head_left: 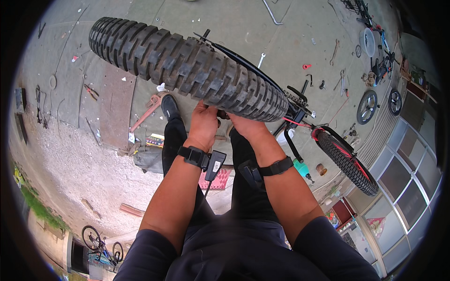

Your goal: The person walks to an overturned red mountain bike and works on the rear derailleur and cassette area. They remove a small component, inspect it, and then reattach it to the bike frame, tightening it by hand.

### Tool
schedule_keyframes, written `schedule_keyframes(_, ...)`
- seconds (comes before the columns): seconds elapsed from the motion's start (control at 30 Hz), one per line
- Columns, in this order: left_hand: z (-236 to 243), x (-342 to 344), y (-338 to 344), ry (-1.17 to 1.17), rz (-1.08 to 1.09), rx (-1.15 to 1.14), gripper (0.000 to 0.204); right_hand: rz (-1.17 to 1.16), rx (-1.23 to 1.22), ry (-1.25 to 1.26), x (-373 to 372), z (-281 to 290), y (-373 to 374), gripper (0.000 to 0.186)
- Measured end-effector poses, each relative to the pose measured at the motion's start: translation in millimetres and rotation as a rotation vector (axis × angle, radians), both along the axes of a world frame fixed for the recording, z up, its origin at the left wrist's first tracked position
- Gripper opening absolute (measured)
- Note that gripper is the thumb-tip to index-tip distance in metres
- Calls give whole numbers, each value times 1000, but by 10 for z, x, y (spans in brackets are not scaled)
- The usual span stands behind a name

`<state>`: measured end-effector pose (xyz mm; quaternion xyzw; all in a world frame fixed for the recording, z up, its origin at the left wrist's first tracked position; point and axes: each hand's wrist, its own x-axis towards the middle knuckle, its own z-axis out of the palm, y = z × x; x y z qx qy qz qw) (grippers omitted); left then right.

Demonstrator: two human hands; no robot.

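A knobby black bicycle tire (187,68) spans the upper middle, on a dark bike frame (253,65). Beneath its lower edge, my left hand (203,124) has its fingers curled at a small dark part that the tire mostly hides; I cannot make out what it is. My right hand (241,124) is just beside it, against the underside of the tire, its fingertips out of sight. Straps with black devices are on both wrists. A second wheel with red parts (344,159) is at the right end of the bike.
Wrenches (261,61), pliers (91,92), a red pipe wrench (143,114) and a green power tool (302,171) lie on the ground. A rust-stained plate (117,117) is at left. More bicycle parts (368,105) lie at right before a glazed wall (408,182); another bicycle (101,248) is at lower left.
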<state>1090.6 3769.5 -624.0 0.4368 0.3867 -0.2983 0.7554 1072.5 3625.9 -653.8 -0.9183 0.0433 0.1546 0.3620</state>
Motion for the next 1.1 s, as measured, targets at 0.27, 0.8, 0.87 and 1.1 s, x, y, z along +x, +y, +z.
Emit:
schedule_keyframes(0.27,76,23,2,-124,25,34,28,93,-121,173,31,129,-1,27)
schedule_keyframes(0.8,53,46,-37,-2,151,-51,29,168,-266,1,188,422,111,45)
schedule_keyframes(0.87,39,43,-40,-27,143,-52,30,178,-285,-44,183,411,109,44)
schedule_keyframes(1.1,-20,-6,-42,-69,125,-6,29,191,-283,-96,140,355,82,41)
